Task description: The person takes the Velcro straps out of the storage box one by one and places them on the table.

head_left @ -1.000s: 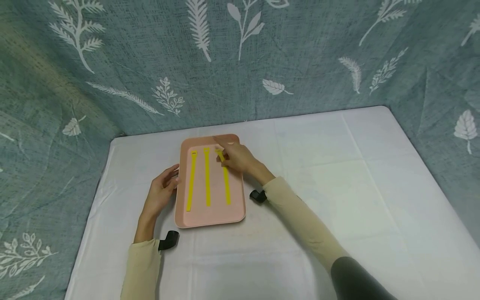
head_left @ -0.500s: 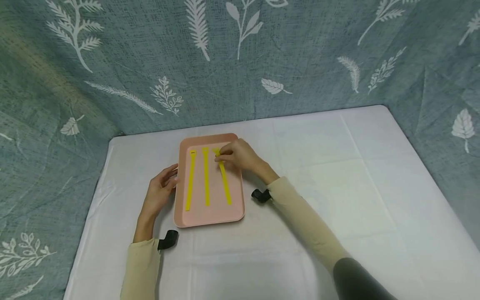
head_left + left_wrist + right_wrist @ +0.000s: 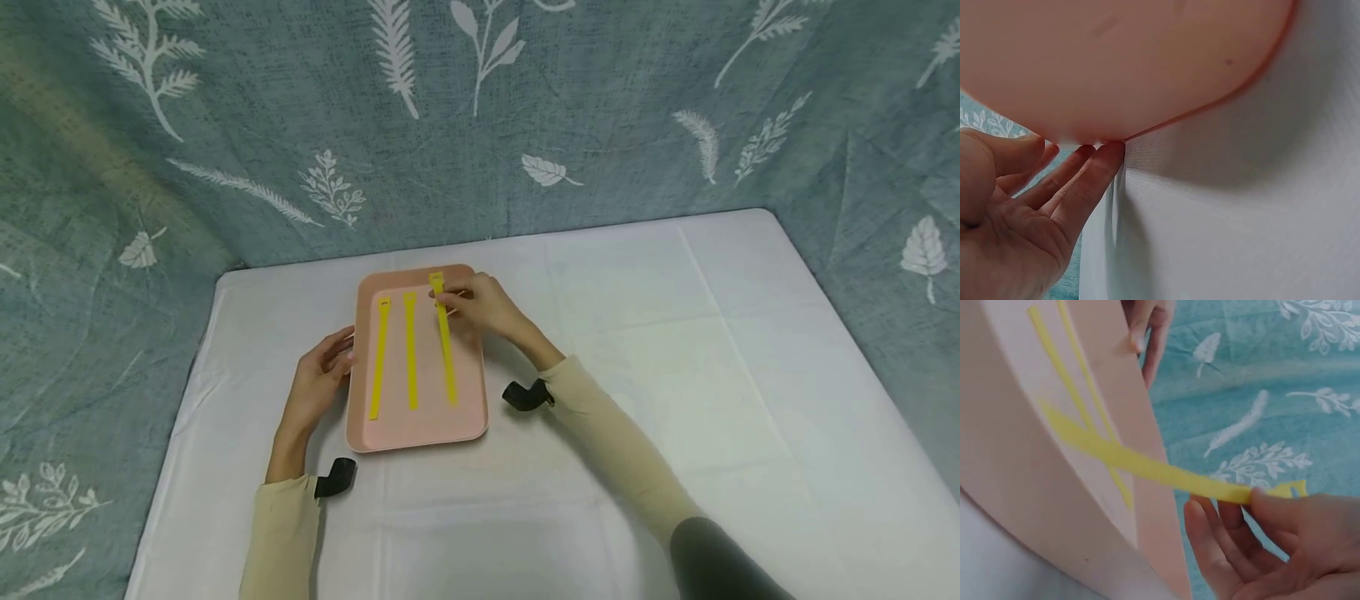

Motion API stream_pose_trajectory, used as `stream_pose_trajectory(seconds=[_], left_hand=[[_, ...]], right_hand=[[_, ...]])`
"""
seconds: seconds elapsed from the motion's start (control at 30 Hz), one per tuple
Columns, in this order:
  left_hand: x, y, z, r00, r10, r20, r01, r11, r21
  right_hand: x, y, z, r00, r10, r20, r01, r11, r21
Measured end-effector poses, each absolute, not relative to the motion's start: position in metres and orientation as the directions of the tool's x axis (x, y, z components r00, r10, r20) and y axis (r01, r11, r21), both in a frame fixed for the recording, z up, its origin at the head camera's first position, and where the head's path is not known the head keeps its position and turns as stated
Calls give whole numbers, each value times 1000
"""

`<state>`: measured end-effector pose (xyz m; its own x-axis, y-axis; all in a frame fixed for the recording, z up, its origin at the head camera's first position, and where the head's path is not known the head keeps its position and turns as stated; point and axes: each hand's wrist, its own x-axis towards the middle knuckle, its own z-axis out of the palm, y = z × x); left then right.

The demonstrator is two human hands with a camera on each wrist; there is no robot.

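Right hand pinches a strap near one end; in head view, its length runs toward 6 o'clock. Left hand, fingers extended, touches the tray's 9 o'clock edge.

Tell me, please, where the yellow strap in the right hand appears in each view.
Head: the yellow strap is just left of centre, pinched by the right hand.
Left wrist: not in this picture.
Right wrist: it slants across the middle, down to the hand at lower right.
Shared landmark: the pink tray, visible in all three.
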<state>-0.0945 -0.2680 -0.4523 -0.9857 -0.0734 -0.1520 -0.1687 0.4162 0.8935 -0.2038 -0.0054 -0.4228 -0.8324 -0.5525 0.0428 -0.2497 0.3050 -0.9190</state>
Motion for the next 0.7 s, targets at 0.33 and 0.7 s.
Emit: stream_pose_trajectory(seconds=[0.33, 0.7], left_hand=[[-97, -269, -457, -984, -92, -150, -175, 437, 882], [-96, -268, -457, -986, -95, -139, -166, 424, 890]], right_hand=[[-205, 1, -420, -887, -461, 14, -131, 224, -966], [-212, 24, -416, -893, -445, -63, 21, 101, -995]])
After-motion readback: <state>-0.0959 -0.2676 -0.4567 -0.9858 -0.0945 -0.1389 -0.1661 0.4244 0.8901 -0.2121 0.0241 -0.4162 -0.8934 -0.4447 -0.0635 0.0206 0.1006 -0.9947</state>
